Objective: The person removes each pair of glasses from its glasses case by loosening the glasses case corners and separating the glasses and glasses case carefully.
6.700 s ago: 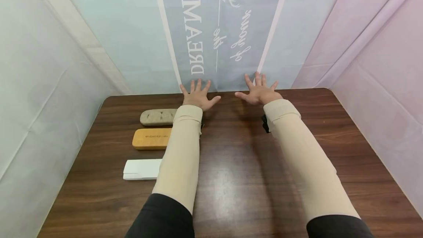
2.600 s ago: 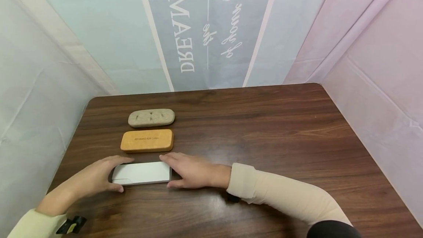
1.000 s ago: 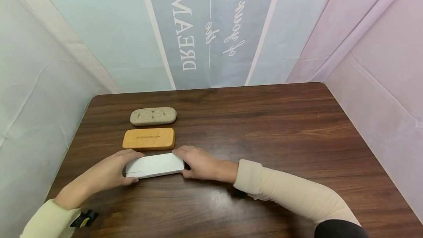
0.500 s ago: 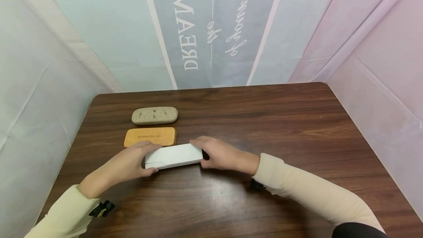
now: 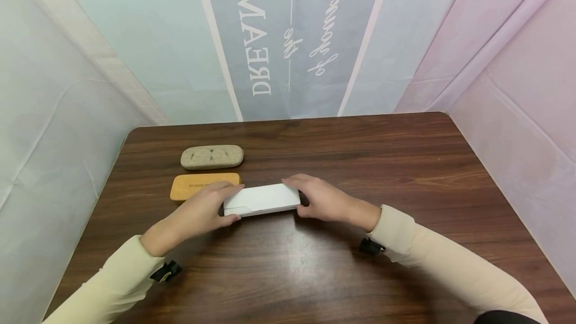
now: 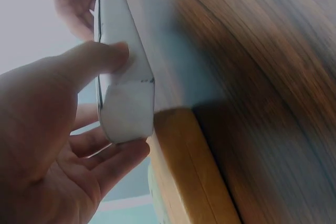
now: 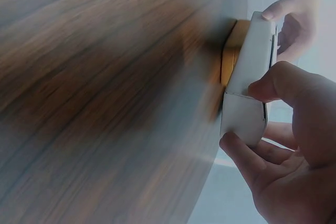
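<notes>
A slim white glasses case [image 5: 263, 198] is held level between both hands, a little above the brown table. My left hand [image 5: 198, 214] pinches its left end, the thumb on the near side and the fingers on the far side. At the other end my right hand [image 5: 330, 201] grips it the same way. In the left wrist view, the thumb lies across the side of the white case [image 6: 126, 108]. The right wrist view has the case's end [image 7: 241, 114] between thumb and fingers. My left hand partly covers a yellow glasses case [image 5: 184, 186] in the head view.
Behind the yellow case lies a beige fabric glasses case [image 5: 211, 157], near the table's back left. The wooden table [image 5: 382, 164] is walled by a printed backdrop [image 5: 306, 39] at the back and pale cloth on both sides.
Both hands first lay at the table's back edge. They then took the white case by its ends, and have carried it up, rightward and away from me. The other cases have stayed put.
</notes>
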`<action>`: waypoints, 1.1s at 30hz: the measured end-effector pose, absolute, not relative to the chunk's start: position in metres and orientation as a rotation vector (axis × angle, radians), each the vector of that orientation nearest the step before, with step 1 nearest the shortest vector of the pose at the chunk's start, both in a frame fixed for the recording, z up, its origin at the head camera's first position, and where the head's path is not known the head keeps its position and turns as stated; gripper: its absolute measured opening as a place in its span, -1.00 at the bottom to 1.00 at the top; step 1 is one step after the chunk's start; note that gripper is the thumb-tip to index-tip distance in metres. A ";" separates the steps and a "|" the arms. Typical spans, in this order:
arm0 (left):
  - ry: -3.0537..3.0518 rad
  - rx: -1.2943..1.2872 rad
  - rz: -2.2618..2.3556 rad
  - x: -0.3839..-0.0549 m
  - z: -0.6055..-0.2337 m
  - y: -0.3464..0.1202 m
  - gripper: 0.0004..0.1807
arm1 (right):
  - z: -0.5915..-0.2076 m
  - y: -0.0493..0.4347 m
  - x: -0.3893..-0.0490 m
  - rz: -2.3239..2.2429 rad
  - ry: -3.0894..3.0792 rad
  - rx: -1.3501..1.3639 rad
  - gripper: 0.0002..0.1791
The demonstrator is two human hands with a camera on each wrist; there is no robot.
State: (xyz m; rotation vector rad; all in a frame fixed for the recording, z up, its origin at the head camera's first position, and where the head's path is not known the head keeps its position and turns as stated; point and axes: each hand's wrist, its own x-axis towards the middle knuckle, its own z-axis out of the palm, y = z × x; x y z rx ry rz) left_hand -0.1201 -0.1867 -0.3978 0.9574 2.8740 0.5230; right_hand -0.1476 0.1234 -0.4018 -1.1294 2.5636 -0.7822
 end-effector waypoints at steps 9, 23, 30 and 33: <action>2.918 1.005 0.558 -0.130 -0.402 -0.160 -0.25 | -0.402 0.146 -0.153 -0.807 2.626 -1.045 -0.27; 2.923 0.995 0.579 -0.141 -0.408 -0.126 -0.28 | -0.406 0.174 -0.163 -0.809 2.680 -1.010 -0.27; 2.910 0.978 0.581 -0.150 -0.413 -0.112 -0.30 | -0.409 0.186 -0.170 -0.786 2.682 -0.981 -0.27; 2.903 0.986 0.601 -0.155 -0.417 -0.106 -0.30 | -0.411 0.191 -0.173 -0.770 2.693 -0.962 -0.27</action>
